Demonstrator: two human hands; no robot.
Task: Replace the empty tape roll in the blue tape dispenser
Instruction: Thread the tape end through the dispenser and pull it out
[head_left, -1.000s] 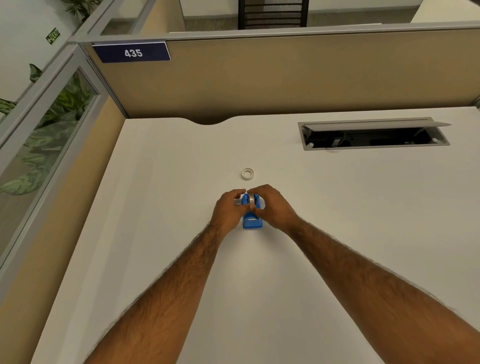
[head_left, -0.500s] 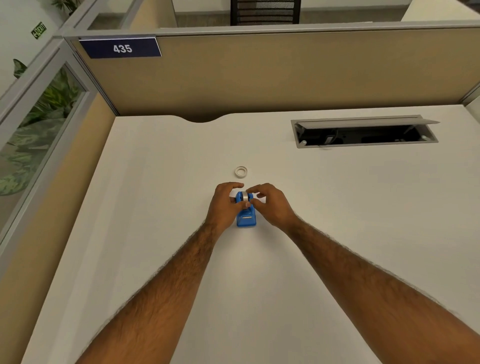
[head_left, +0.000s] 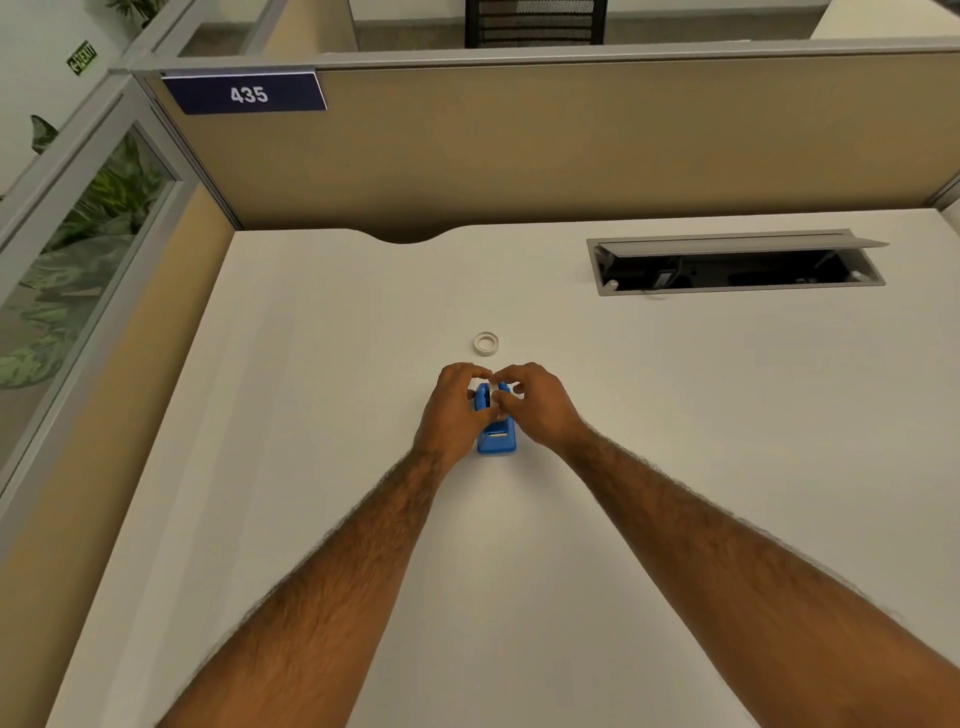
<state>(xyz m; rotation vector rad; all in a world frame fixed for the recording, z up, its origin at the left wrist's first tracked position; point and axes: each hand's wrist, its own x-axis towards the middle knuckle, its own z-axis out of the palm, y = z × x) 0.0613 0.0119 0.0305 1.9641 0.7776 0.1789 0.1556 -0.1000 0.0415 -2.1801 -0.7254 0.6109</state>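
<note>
The blue tape dispenser (head_left: 496, 440) stands on the white bench (head_left: 675, 415) between our hands. Our left hand (head_left: 457, 410) clasps its left side, fingers curled against it; our right hand (head_left: 540, 408) pinches its top. A white tape roll (head_left: 486, 343) lies flat just beyond.

— Much in the way on that worktop (head_left: 322, 415)?
— Hardly. The small tape ring (head_left: 485, 343) lies just beyond the hands, which crowd the blue dispenser (head_left: 497, 440). Left and right of them it's open.
— Farther back?
— An open cable hatch (head_left: 735, 262) far right, then the partition wall (head_left: 571, 150) closing the far edge.
</note>
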